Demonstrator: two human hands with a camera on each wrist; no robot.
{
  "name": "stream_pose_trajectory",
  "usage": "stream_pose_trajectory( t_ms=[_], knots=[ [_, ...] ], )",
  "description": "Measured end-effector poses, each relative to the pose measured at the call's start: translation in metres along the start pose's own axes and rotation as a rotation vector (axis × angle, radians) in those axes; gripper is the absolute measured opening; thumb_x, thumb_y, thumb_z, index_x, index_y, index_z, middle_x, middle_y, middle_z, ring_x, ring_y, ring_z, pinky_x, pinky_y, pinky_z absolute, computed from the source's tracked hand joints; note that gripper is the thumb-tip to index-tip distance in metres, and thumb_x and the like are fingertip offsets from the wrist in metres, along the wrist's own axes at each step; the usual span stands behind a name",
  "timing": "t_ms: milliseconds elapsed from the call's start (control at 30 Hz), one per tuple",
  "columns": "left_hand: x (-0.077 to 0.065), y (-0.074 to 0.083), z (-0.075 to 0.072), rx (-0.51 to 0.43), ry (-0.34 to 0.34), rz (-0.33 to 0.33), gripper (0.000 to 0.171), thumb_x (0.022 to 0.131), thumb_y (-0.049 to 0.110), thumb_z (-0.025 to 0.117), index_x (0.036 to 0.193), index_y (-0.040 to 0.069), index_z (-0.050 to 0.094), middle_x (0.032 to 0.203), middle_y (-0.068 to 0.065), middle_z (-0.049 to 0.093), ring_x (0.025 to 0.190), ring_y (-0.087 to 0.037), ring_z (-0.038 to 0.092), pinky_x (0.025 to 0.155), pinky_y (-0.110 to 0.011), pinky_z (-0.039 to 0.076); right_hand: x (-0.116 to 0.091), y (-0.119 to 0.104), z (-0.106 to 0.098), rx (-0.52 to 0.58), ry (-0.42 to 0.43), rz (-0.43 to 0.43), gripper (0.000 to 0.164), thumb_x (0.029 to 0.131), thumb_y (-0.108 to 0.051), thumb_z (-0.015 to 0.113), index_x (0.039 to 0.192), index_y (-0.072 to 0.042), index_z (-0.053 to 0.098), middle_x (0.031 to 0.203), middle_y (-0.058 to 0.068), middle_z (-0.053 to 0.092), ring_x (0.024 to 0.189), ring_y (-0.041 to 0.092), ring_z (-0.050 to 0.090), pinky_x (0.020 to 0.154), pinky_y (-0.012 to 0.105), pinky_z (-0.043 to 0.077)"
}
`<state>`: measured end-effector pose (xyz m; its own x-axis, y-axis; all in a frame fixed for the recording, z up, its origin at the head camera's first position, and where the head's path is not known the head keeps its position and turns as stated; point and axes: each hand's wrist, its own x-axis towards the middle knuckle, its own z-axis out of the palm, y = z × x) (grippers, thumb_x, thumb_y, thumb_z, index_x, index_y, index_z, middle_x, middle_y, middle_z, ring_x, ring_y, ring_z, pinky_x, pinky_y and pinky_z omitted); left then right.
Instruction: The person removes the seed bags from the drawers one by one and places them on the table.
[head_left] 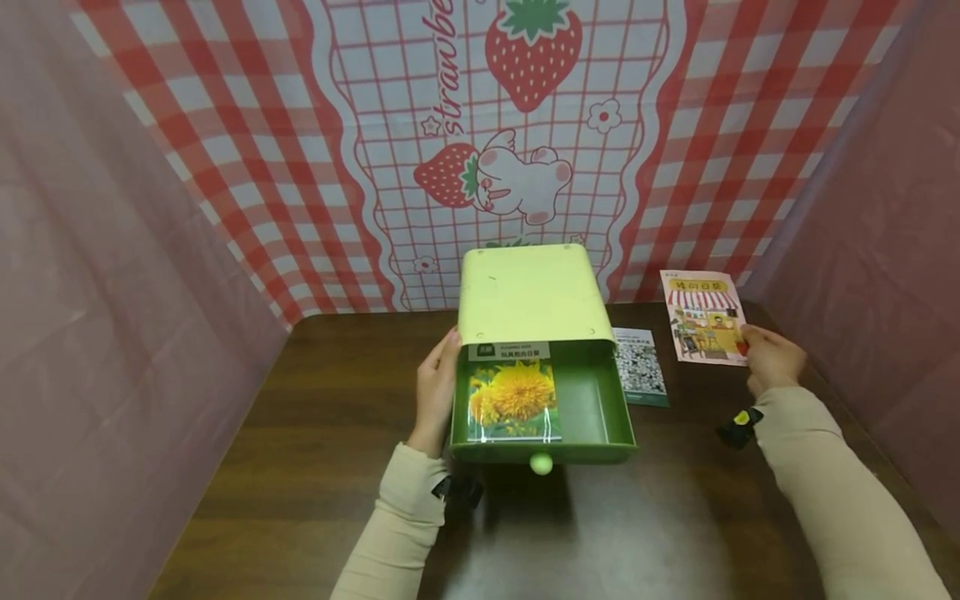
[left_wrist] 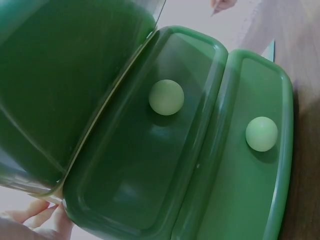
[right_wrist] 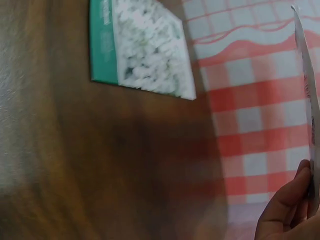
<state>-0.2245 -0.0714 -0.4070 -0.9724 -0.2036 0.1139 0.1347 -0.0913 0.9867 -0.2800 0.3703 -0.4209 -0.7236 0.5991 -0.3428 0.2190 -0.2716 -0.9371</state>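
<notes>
A light green drawer box [head_left: 536, 292] stands on the table with its top drawer [head_left: 592, 400] pulled out. A seed packet with yellow flowers [head_left: 517, 400] lies in the left side of that drawer. My left hand [head_left: 437, 392] holds the box's left side near the front edge; in the left wrist view, the fingers [left_wrist: 42, 215] are at that edge, partly cut off. Off to the right, my right hand [head_left: 776, 360] pinches a pink seed packet [head_left: 703, 317] by its lower right edge. A white-flower packet [head_left: 640, 367] lies just right of the box.
Two lower drawers with round knobs [left_wrist: 166, 97] are closed in the left wrist view. A red checkered cloth [head_left: 247, 125] hangs behind the brown table [head_left: 322, 433]. Pink curtains [head_left: 112, 250] stand at both sides.
</notes>
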Motion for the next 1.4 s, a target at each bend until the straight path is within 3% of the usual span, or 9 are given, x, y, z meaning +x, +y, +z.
stream_pose_trajectory(
  t_ms=[133,333,600,667,733,867,1200,1300,1400],
  knots=[
    [-0.001,0.0,0.0,-0.003,0.0,-0.013,0.046,0.1,0.038,0.054,0.138,0.011,0.057,0.143,-0.007,0.055,0.136,-0.024,0.048,0.115,-0.039,0.039,0.006,0.014,0.0,-0.003,0.002,0.002,0.027,0.096,-0.019,0.061,0.071,-0.027,0.069,0.061,-0.016,0.058,0.061,0.0,0.054,0.049,0.013,0.047],
    [0.001,-0.001,0.0,-0.007,-0.004,-0.017,0.047,0.1,0.039,0.054,0.138,0.011,0.057,0.143,-0.006,0.056,0.136,-0.022,0.048,0.115,-0.039,0.039,0.011,0.031,0.0,-0.076,0.028,0.006,0.019,0.096,-0.019,0.061,0.087,-0.026,0.076,0.067,-0.017,0.055,0.072,0.003,0.049,0.051,0.013,0.044],
    [0.001,-0.001,0.001,0.002,-0.007,0.006,0.048,0.101,0.037,0.053,0.138,0.008,0.056,0.143,-0.009,0.055,0.136,-0.025,0.048,0.115,-0.04,0.038,0.017,0.047,-0.004,-0.279,0.04,-0.032,0.026,0.095,-0.018,0.057,0.074,-0.031,0.065,0.055,-0.02,0.051,0.051,0.004,0.045,0.043,0.021,0.039],
    [0.002,-0.002,0.001,0.003,-0.008,0.008,0.048,0.101,0.037,0.054,0.138,0.008,0.056,0.143,-0.009,0.055,0.136,-0.025,0.048,0.115,-0.04,0.038,0.017,0.049,-0.005,-0.308,0.039,-0.027,0.021,0.095,-0.016,0.056,0.085,-0.027,0.071,0.056,-0.022,0.05,0.053,0.003,0.046,0.045,0.02,0.041],
    [0.002,-0.002,0.001,0.006,-0.008,0.004,0.048,0.1,0.038,0.054,0.138,0.009,0.056,0.143,-0.009,0.055,0.136,-0.024,0.048,0.115,-0.04,0.038,0.017,0.051,-0.005,-0.359,0.033,-0.014,0.021,0.096,-0.018,0.055,0.106,-0.021,0.074,0.059,-0.023,0.05,0.058,0.002,0.047,0.047,0.02,0.042],
    [0.002,-0.001,0.001,0.005,-0.009,-0.003,0.048,0.1,0.038,0.054,0.138,0.01,0.056,0.144,-0.007,0.055,0.136,-0.023,0.048,0.115,-0.039,0.039,0.018,0.055,-0.005,-0.437,0.02,-0.003,0.041,0.097,-0.017,0.053,0.137,-0.008,0.058,0.067,-0.022,0.05,0.068,0.003,0.047,0.052,0.018,0.044],
    [0.002,-0.002,0.0,0.005,-0.005,0.0,0.047,0.1,0.037,0.054,0.138,0.009,0.056,0.143,-0.007,0.056,0.136,-0.022,0.049,0.114,-0.038,0.04,0.007,0.057,-0.003,-0.541,0.025,-0.057,0.043,0.097,-0.021,0.053,0.135,-0.001,0.057,0.058,-0.025,0.044,0.063,0.001,0.046,0.053,0.019,0.042],
    [0.002,-0.003,0.0,0.003,-0.007,-0.002,0.047,0.1,0.037,0.054,0.139,0.009,0.056,0.143,-0.007,0.056,0.136,-0.022,0.049,0.114,-0.038,0.04,0.002,0.056,-0.002,-0.624,0.022,-0.085,0.047,0.097,-0.028,0.055,0.134,0.0,0.058,0.062,-0.019,0.051,0.068,0.004,0.049,0.055,0.019,0.043],
    [0.002,-0.002,0.0,0.005,-0.007,-0.003,0.047,0.101,0.037,0.053,0.139,0.009,0.056,0.143,-0.007,0.055,0.136,-0.022,0.049,0.115,-0.038,0.039,0.0,0.056,-0.002,-0.709,0.001,-0.108,0.053,0.096,-0.034,0.056,0.135,0.002,0.056,0.089,0.007,0.07,0.086,0.017,0.057,0.066,0.026,0.046]
  ],
)
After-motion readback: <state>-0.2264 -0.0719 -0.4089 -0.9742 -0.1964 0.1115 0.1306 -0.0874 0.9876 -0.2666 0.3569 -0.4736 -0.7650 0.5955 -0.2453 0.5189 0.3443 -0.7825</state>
